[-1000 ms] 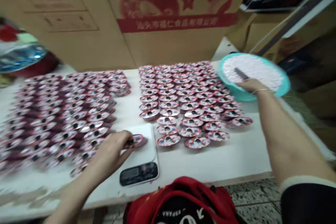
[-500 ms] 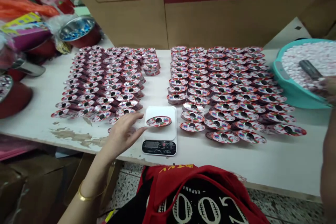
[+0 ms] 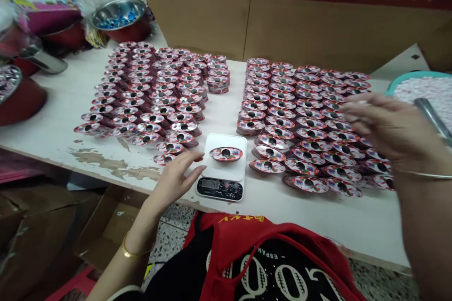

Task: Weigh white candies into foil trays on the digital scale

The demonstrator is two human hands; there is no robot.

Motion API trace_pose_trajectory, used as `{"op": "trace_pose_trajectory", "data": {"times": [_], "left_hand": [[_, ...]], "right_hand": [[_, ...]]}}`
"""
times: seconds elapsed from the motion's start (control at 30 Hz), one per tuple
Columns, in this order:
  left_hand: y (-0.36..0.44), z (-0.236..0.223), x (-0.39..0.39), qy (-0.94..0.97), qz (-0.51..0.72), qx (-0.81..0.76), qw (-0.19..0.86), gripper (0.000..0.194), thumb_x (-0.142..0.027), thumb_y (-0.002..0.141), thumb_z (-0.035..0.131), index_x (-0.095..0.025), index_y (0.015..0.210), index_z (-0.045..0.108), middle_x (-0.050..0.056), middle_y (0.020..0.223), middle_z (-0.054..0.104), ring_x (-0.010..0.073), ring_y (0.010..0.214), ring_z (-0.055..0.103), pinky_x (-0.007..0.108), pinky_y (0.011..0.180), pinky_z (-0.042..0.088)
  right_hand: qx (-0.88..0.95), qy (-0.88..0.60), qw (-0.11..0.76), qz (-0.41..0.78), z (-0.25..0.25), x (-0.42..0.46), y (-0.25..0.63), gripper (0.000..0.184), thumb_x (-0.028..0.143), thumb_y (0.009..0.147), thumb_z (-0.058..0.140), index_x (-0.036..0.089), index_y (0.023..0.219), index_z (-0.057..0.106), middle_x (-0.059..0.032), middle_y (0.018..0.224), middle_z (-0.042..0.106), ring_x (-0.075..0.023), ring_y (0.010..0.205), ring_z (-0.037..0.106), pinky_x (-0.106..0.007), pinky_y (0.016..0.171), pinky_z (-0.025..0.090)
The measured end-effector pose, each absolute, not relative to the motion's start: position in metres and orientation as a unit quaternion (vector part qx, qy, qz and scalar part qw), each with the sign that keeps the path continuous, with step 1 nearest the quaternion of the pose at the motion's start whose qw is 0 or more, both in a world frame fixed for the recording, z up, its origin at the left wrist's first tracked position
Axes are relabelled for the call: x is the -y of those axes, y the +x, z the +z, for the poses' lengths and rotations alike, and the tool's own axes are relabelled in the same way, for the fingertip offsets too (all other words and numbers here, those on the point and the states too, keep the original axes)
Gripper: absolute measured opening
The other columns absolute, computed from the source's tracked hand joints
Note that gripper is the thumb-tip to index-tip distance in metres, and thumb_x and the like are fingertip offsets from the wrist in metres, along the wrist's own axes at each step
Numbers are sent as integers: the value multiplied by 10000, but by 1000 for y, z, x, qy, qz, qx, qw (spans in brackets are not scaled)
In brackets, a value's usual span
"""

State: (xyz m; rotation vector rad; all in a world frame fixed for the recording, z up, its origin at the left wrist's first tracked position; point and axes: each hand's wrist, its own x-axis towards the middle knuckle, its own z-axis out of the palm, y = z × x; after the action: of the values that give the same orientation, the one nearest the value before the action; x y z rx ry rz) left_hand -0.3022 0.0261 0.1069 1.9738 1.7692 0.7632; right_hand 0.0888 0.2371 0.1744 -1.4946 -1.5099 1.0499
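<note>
My left hand (image 3: 178, 175) rests beside the white kitchen scale (image 3: 226, 138), thumb and fingers apart, holding nothing. On the scale's plate stands one red-and-white oval-topped packet (image 3: 226, 154) with a dark hole in its top. Digits show on the scale's display (image 3: 211, 184), too blurred to read surely. My right hand (image 3: 379, 127) hovers over the right-hand rows of packets, fingers curled together; a whitish bit shows at the fingertips, but I cannot make out what it is. A metal scoop (image 3: 432, 115) lies behind the wrist, over the turquoise basin (image 3: 397, 81) of small white pieces.
Rows of matching packets stand left (image 3: 150, 127) and right (image 3: 300, 165) of the scale. A large cardboard box (image 3: 318, 28) closes off the back. At the far left are a bowl of blue-wrapped pieces (image 3: 118, 19) and a red bowl (image 3: 26, 101).
My right hand has moved left from the basin to above the packets, leaving the scoop behind. The scale's display reading has changed. My left hand stays by the scale; the camera view has shifted.
</note>
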Motion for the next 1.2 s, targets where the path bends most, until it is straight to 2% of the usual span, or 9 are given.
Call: {"op": "trace_pose_trajectory", "data": {"times": [0.07, 0.13, 0.2, 0.3, 0.5, 0.67, 0.87, 1.07, 1.2], "left_hand": [[-299, 104, -23, 701, 283, -627, 191, 287, -333, 921, 558, -198, 1173, 564, 66, 1026, 662, 163, 952, 627, 297, 837, 515], [-297, 100, -18, 701, 292, -624, 187, 275, -326, 923, 555, -198, 1167, 564, 65, 1014, 660, 164, 939, 627, 303, 838, 509], [-297, 97, -13, 700, 296, -622, 187, 266, -319, 924, 553, -199, 1161, 564, 62, 1006, 660, 164, 929, 626, 304, 836, 502], [-298, 91, -5, 693, 304, -626, 190, 256, -304, 927, 551, -203, 1162, 562, 56, 1009, 657, 158, 926, 621, 294, 828, 495], [-300, 83, 2, 683, 331, -624, 186, 243, -288, 925, 554, -204, 1152, 570, 53, 995, 657, 154, 915, 624, 287, 817, 498], [-298, 82, -1, 686, 346, -614, 183, 213, -283, 928, 550, -197, 1121, 583, 56, 987, 665, 159, 927, 629, 293, 825, 500], [-293, 82, -4, 694, 360, -595, 188, 198, -258, 932, 547, -199, 1118, 578, 48, 980, 677, 144, 907, 635, 276, 807, 503], [-291, 81, -7, 690, 363, -594, 197, 205, -268, 935, 536, -203, 1124, 582, 50, 989, 681, 152, 922, 638, 288, 818, 509], [-293, 79, -8, 681, 356, -607, 204, 209, -280, 932, 539, -202, 1120, 589, 52, 995, 680, 158, 931, 636, 295, 827, 507]], "right_hand": [[613, -515, 288, 525, 182, -204, 22, 201, 308, 799, 695, 166, 935, 649, -19, 708, 559, -69, 533, 458, -262, 510, 297], [693, -425, 205, 545, 182, -178, -31, 160, 287, 857, 619, 167, 958, 650, 3, 671, 538, -72, 527, 421, -246, 515, 305], [784, -348, 158, 490, 176, -164, -65, 104, 186, 872, 555, 155, 905, 648, -19, 751, 585, -91, 624, 476, -246, 598, 360], [873, -284, 93, 386, 166, -159, -90, 159, 77, 864, 484, 131, 868, 634, -63, 879, 616, -125, 788, 520, -261, 753, 381], [924, -277, -39, 262, 158, -155, -105, 189, 68, 892, 431, 114, 859, 611, -92, 874, 588, -132, 754, 480, -252, 696, 323], [932, -276, -55, 229, 150, -150, -108, 192, 93, 900, 426, 125, 941, 611, -98, 933, 578, -127, 737, 481, -243, 644, 296], [938, -265, -45, 218, 150, -148, -109, 185, 67, 892, 417, 123, 947, 585, -90, 945, 554, -117, 722, 466, -242, 634, 289], [927, -272, -47, 255, 160, -148, -116, 194, 62, 899, 412, 110, 947, 594, -111, 967, 570, -141, 802, 492, -248, 682, 317], [918, -260, -41, 296, 162, -152, -120, 193, 66, 889, 422, 113, 899, 609, -104, 893, 608, -149, 779, 504, -259, 703, 335]]}}
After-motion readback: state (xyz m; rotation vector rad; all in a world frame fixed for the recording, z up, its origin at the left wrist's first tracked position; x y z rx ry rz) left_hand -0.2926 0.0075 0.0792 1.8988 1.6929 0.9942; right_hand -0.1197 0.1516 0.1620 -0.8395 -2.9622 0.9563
